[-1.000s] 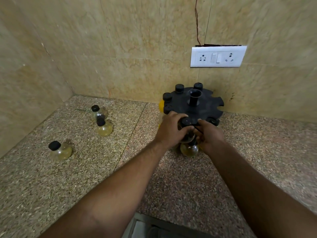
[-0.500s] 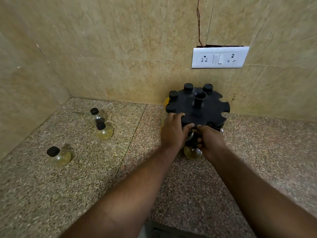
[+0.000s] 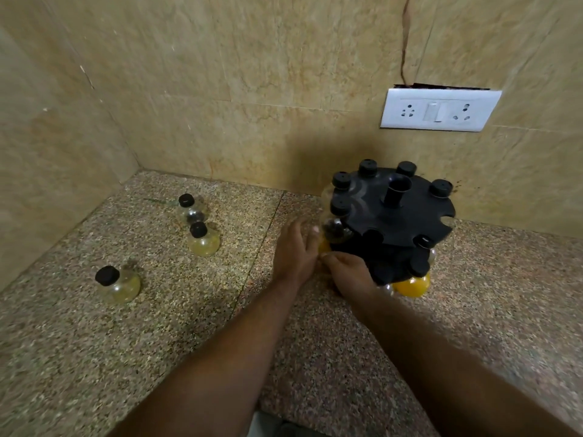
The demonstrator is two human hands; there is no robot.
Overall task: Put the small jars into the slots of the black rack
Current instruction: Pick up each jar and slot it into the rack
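My left hand [image 3: 295, 250] rests at the lower left edge of the black rack [image 3: 394, 222], fingers extended and spread, closed on nothing. My right hand [image 3: 350, 272] is at the near foot of the rack, just right of my left hand, fingers curled inward; what they close on is hidden, so I cannot tell whether that hand holds anything.

The rack stands on the speckled stone counter [image 3: 157, 326], close to the rear wall and below the white socket plate [image 3: 440, 109]. Black-capped jars occupy slots around its upper disc: caps show on the far rim and on the left rim. A clear jar with dark contents [image 3: 335, 230] hangs at the left rim, just beside my left fingertips. An orange-filled jar [image 3: 413, 283] sits at the lower tier, to the right of my right hand.

Three small jars remain on the counter, well to the left of the rack: a clear one with dark contents [image 3: 189, 209] farthest back, a yellowish one [image 3: 203, 239] touching or just in front of it, and a third [image 3: 118, 283] nearer and farther left, apart from the pair. All three stand upright, caps on.
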